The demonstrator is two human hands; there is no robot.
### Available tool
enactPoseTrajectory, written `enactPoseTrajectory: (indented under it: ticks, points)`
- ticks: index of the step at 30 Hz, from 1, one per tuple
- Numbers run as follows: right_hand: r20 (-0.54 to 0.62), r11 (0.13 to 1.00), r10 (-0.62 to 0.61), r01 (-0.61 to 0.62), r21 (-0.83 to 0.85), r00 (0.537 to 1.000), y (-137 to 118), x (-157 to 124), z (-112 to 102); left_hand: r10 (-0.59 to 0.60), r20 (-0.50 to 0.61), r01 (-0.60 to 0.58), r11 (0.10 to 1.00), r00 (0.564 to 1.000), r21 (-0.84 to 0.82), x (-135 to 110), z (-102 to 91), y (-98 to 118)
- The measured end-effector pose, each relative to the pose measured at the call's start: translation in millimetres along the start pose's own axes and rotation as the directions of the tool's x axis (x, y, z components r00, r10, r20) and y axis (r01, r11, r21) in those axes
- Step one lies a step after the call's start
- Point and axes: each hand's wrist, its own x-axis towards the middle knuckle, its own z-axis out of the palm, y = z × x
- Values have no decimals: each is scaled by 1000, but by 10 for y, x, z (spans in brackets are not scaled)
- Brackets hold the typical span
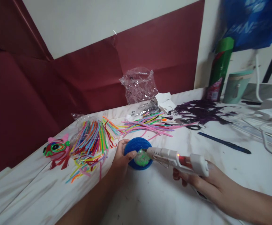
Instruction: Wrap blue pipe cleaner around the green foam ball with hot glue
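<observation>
My left hand (pixel 124 153) grips the left side of a round blue piece (pixel 138 143), thumb on its face and fingers behind. A green, partly clear patch (pixel 142 158) sits in the lower middle of that piece. My right hand (pixel 194 176) is wrapped round a white hot glue gun (pixel 166 157), whose small orange light is lit. The gun's nozzle points left, at the upper right of the green patch; whether it touches cannot be made out.
Colourful pipe cleaners (pixel 91 137) lie left and behind, beside a pink-and-red animal figure (pixel 57 150). Further back are a clear plastic bag (pixel 140 86), scissors (pixel 192 125) and dark purple strands (pixel 201 111). A dark blue strip (pixel 223 143), green cup (pixel 237 87) and white cables (pixel 264 131) are right.
</observation>
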Motion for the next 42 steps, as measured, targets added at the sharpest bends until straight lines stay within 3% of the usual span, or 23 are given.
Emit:
enactPoseTrajectory:
  ticks: [5, 29, 42]
  points:
    - [66, 999, -3, 5, -33, 998, -46, -18, 18, 17, 8, -17, 999, 1000, 33, 13, 1, -13]
    - [-10, 998, 63, -63, 26, 998, 29, -13, 7, -27, 2, 27, 999, 1000, -48, 14, -33, -24]
    - [27, 1000, -12, 11, 22, 1000, -2, 0, 8, 20, 15, -20, 999, 1000, 34, -13, -8, 15]
